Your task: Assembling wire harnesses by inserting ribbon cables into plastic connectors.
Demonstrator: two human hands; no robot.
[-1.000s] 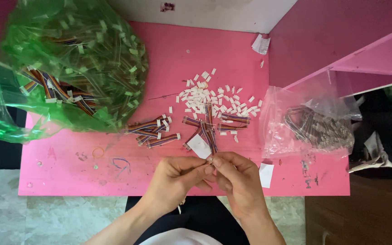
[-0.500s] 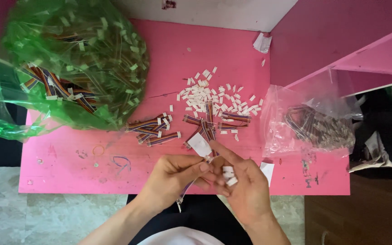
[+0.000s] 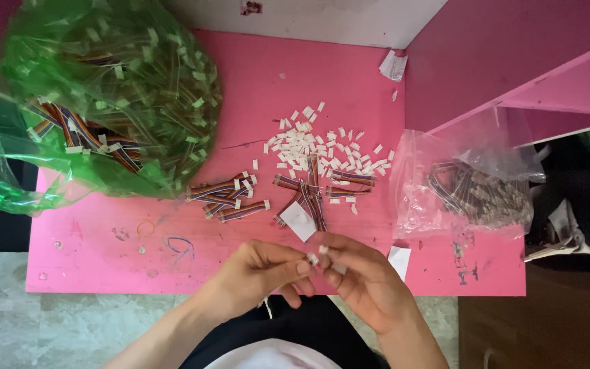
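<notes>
Since half a second ago the right hand point(image 3: 370, 283) has turned back palm-in and closed up to the left hand point(image 3: 268, 270), so both sets of fingertips now meet over the near edge of the pink worktop point(image 3: 90, 266). Both hands are pinched narrow on a tiny white connector point(image 3: 314, 258), with a second white bit right beside it at the right fingertips; can't tell if a wire is attached. Just beyond the hands sits a white square tag point(image 3: 299, 220) on a bunch of rainbow ribbon wires point(image 3: 312, 198), with more wire bundles point(image 3: 225, 199) to the left. Farther back is a scattered pile of loose white connectors point(image 3: 322, 147). Far left there's a big green plastic bag point(image 3: 104, 96) stuffed with wires, and on the right a clear bag point(image 3: 466, 184) holding finished-looking dark wires.
</notes>
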